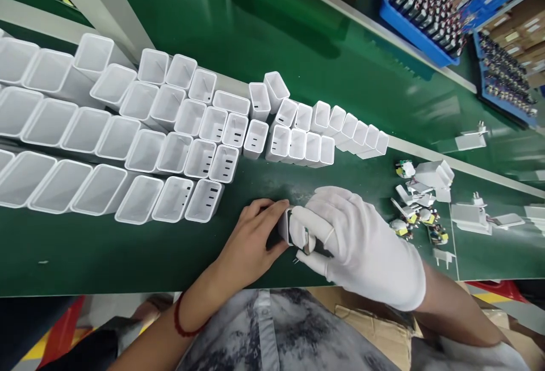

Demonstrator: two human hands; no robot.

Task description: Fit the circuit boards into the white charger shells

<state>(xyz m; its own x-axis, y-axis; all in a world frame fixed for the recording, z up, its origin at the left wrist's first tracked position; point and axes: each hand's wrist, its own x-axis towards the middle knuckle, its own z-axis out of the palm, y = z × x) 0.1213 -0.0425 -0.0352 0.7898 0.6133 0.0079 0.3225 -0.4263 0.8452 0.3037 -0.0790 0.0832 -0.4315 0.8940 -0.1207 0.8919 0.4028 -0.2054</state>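
Observation:
My left hand (255,240), bare with a red bracelet at the wrist, is closed around a white plastic housing (286,228) near the table's front edge. The housing lies tilted, its open end facing right. My right hand (349,240), in a white glove, has its fingers bent at that open end. Thumb and forefinger curl round a small pale part (310,243), mostly hidden by the glove. Thin metal pins (296,260) stick out below the fingers; which part they belong to I cannot tell.
Rows of open white housings (142,101) stand left and behind my hands on the green table (106,263). At right lie loose circuit boards (438,236) and white plug pieces (443,257). Blue trays (419,33) of components sit at the far right.

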